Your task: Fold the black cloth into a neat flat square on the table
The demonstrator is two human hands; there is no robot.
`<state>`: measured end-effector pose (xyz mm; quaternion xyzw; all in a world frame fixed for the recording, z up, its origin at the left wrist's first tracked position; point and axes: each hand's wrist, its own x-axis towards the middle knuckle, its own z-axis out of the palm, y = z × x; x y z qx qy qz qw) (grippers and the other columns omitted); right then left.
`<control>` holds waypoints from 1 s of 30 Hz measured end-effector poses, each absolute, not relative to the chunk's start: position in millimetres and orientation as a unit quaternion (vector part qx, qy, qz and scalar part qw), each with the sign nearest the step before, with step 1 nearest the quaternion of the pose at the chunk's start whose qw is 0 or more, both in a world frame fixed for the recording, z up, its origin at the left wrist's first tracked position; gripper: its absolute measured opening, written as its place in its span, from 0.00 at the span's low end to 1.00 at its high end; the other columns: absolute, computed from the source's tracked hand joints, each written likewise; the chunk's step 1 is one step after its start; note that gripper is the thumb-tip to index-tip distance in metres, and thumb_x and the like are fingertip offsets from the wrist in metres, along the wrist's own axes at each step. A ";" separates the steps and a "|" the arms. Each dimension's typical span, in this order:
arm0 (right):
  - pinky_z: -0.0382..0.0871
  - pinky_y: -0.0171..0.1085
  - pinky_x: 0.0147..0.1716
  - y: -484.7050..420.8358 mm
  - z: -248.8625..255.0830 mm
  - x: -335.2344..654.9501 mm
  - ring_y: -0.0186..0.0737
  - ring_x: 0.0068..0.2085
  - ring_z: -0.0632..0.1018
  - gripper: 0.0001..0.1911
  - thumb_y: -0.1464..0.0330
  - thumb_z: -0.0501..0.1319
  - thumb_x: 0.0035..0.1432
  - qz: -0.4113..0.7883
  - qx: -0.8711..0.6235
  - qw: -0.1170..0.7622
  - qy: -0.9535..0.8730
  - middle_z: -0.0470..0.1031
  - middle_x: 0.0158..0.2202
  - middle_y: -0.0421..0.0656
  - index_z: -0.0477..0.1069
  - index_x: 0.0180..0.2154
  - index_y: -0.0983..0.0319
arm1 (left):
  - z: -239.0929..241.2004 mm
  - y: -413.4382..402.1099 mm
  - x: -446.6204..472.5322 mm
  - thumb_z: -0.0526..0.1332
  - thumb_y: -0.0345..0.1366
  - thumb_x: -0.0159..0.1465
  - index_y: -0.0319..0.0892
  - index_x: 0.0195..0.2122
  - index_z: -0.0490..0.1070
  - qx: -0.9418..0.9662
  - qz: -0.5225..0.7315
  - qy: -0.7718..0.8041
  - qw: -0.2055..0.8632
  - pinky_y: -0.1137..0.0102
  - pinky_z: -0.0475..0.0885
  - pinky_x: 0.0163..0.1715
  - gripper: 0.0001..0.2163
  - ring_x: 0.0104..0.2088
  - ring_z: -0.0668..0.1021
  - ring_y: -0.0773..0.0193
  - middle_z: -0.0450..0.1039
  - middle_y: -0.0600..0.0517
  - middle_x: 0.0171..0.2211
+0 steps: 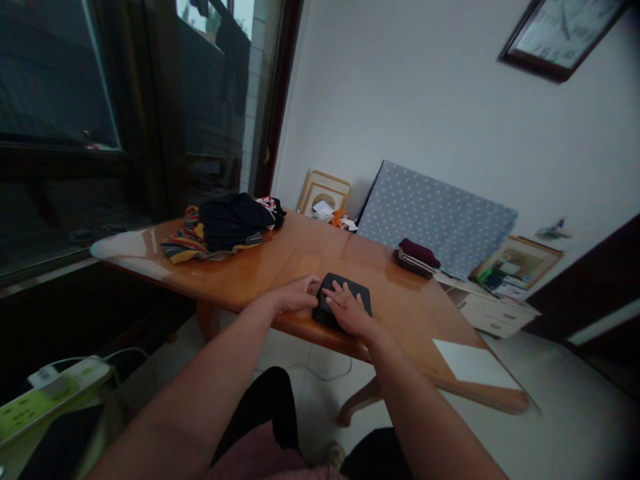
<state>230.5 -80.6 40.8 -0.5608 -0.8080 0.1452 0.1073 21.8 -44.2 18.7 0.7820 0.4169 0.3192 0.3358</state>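
Room: a white-walled room with a dark window [60, 100] on the left, a wall clock [560, 33] at upper right and pale floor tiles below.
Table: a glossy wooden table [280, 260] runs from the window side toward the right; its near edge faces the person.
Folded cloth: a small dark folded cloth [345, 300] lies flat on the table close to the near edge, roughly midway along it.
Left hand: the left hand [295, 293] rests at the left edge of the folded cloth, fingers stretched toward it and touching its side; the fingers are loosely extended, not clamped on anything.
Right hand: the right hand [347, 308] lies palm-down on top of the folded cloth, fingers spread and flat, pressing the surface without gripping it.
Clothes pile: a heap of dark and striped clothes [225, 223] sits at the far left end of the table, well apart from the hands.
Folded stack: a dark red folded garment on a small stack [417, 257] lies at the far right side of the table.
White sheet: a white sheet [475, 365] lies flat near the table's right-hand corner.
Background: a dotted blue panel [435, 217] and picture frames [323, 192] lean against the wall.
Power strip: a green-white power strip [50, 393] shows at lower left.
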 end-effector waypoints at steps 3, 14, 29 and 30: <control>0.33 0.67 0.64 -88.9 43.2 225.3 0.54 0.72 0.42 0.26 0.55 0.42 0.70 0.125 -0.556 0.095 -0.817 0.43 0.73 0.39 0.57 0.66 0.46 | 14.3 -42.5 24.4 0.60 0.37 0.56 0.44 0.51 0.70 0.712 0.411 0.422 0.383 0.65 0.70 0.52 0.20 0.49 0.76 0.57 0.76 0.49 0.49; 0.51 0.49 0.66 -79.1 53.1 245.4 0.44 0.66 0.63 0.26 0.58 0.46 0.68 0.208 -0.531 0.335 -0.750 0.67 0.63 0.46 0.68 0.60 0.58 | 33.8 -35.8 80.6 0.49 0.40 0.70 0.44 0.46 0.73 0.704 0.495 0.466 0.205 0.65 0.70 0.52 0.14 0.49 0.77 0.60 0.78 0.48 0.46; 0.68 0.37 0.46 -78.7 36.2 299.1 0.45 0.44 0.78 0.28 0.56 0.42 0.68 0.140 -0.646 0.395 -0.638 0.80 0.42 0.51 0.77 0.40 0.63 | 24.8 -40.5 106.0 0.37 0.52 0.71 0.47 0.70 0.49 0.826 0.166 0.519 0.142 0.40 0.39 0.65 0.29 0.72 0.43 0.52 0.40 0.48 0.73; 0.67 0.37 0.47 -77.5 36.9 298.4 0.46 0.45 0.78 0.29 0.56 0.41 0.69 0.127 -0.650 0.383 -0.644 0.80 0.43 0.51 0.77 0.41 0.63 | 24.4 -40.1 105.8 0.37 0.52 0.71 0.48 0.70 0.48 0.826 0.165 0.520 0.142 0.40 0.39 0.65 0.29 0.72 0.42 0.52 0.39 0.48 0.73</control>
